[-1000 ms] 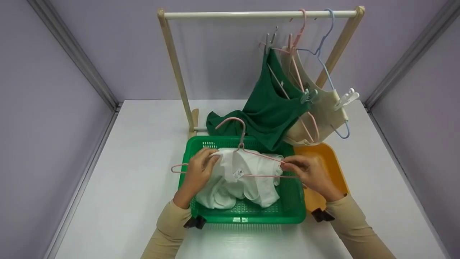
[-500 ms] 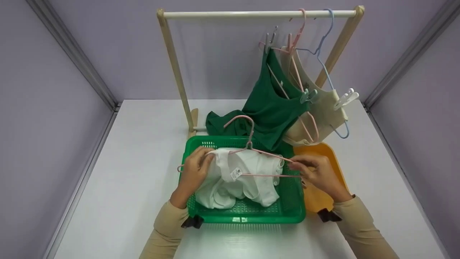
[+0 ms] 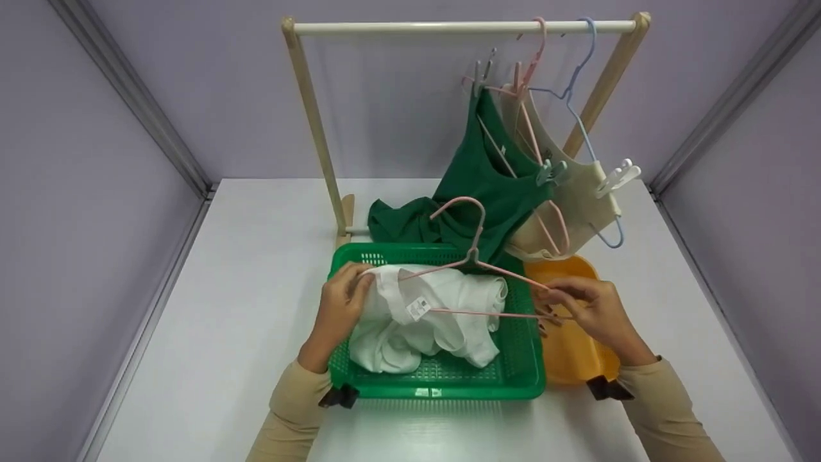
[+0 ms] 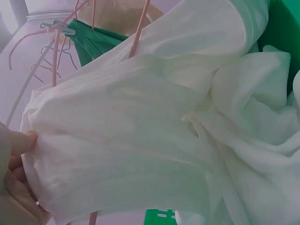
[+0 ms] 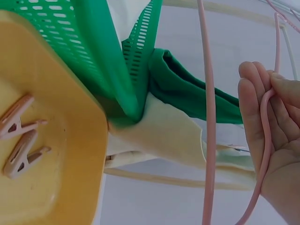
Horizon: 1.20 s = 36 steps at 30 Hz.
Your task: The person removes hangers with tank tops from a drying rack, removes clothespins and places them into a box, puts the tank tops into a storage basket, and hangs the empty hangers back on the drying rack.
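Note:
My left hand (image 3: 340, 303) pinches the edge of a white top (image 3: 375, 343), which lies bunched in the green basket (image 3: 442, 390). A white label (image 3: 418, 309) shows at the top's neckline. In the left wrist view the thumb presses on the cloth (image 4: 108, 126) and the fingers go behind it. A pink hanger (image 3: 473, 255) has its left part inside the top, hidden by the cloth, and its hook stands up over the basket's far rim. Near its right end my right hand (image 3: 593, 311) holds the hanger; the right wrist view shows the wire (image 5: 266, 112) under the thumb.
Behind the basket stands a rack with a white rail (image 3: 410, 27). On it a green tank top (image 3: 481, 186) and a beige top (image 3: 571, 192) hang from hangers, fastened with clips (image 3: 619, 178). An orange bin (image 3: 577, 366) with pink clothespins (image 5: 21, 154) stands right of the basket.
My right hand has moved right, drawing the pink hanger along. The left hand has shifted slightly left with the cloth, and the hanger's left end that stuck out past it no longer shows.

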### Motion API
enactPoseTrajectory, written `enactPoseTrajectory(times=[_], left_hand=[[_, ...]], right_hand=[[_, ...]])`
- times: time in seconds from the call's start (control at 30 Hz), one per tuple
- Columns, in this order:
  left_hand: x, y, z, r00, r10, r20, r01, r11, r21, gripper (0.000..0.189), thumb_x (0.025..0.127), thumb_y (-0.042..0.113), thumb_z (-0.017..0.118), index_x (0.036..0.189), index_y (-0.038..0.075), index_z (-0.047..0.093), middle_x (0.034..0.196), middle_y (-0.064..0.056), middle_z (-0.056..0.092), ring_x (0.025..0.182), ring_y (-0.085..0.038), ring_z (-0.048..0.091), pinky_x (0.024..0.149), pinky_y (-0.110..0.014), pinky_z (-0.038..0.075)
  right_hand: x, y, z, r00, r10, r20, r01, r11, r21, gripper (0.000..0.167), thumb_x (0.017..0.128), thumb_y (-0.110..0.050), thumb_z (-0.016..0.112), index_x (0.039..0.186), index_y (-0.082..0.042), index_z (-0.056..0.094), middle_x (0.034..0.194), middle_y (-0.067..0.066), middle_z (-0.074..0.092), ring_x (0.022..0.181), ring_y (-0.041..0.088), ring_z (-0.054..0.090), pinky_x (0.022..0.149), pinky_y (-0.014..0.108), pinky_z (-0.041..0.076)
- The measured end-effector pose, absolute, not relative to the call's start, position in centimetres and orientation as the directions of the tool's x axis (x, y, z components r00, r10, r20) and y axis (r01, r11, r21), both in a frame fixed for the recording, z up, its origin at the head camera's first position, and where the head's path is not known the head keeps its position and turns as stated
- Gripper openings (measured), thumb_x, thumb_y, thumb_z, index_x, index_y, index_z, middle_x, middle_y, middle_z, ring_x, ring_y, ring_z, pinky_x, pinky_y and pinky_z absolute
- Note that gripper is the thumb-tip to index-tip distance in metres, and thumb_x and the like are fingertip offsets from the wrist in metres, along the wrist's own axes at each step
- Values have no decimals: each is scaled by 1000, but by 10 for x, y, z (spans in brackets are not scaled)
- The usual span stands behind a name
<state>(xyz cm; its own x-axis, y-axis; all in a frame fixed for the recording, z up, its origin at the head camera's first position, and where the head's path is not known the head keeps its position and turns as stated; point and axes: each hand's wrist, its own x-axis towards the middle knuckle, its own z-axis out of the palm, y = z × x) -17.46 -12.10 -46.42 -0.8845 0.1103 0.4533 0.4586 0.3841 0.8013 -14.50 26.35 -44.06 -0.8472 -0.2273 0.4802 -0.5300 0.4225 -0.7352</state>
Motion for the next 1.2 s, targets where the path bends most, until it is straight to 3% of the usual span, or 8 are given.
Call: enactPoseTrajectory(times=[0.2,0.33,0.43,0.67,1.2], left_hand=[[-175,-123,-465,-889,105,446,449,401,799,20,99,17,54,106,4,68,102,-10,68,98,-20,66,90,-34,54],[-175,-124,-464,-893,96,440,437,420,795,20,99,16,55,106,3,67,102,-10,68,99,-21,66,92,-37,54],[-175,-125,-466,-891,90,445,439,426,791,19,98,16,55,105,2,68,101,-11,68,99,-22,66,91,-37,54],[-174,-129,-467,-887,99,450,447,426,787,18,98,15,56,105,3,68,101,-11,68,98,-23,66,91,-35,54],[-174,-138,-460,-922,133,363,381,469,797,20,99,15,54,108,3,67,105,-11,69,100,-23,66,91,-39,53]], right_hand=[[-142,272,-437,-878,-194,439,-476,459,-750,15,82,17,62,90,8,70,84,-1,74,78,-9,68,72,8,54],[-140,274,-434,-885,-179,430,-461,471,-752,15,83,17,61,90,7,70,84,-3,74,77,-9,68,72,8,54],[-139,276,-430,-875,-178,451,-478,474,-740,17,81,19,62,90,7,71,83,-3,74,77,-8,68,72,7,54],[-138,282,-424,-843,-173,510,-529,443,-724,21,77,26,60,88,11,69,85,-19,71,76,-9,68,71,5,53],[-129,303,-419,-822,-143,552,-553,437,-710,20,77,27,60,91,15,67,89,-17,72,77,-7,69,72,6,53]])
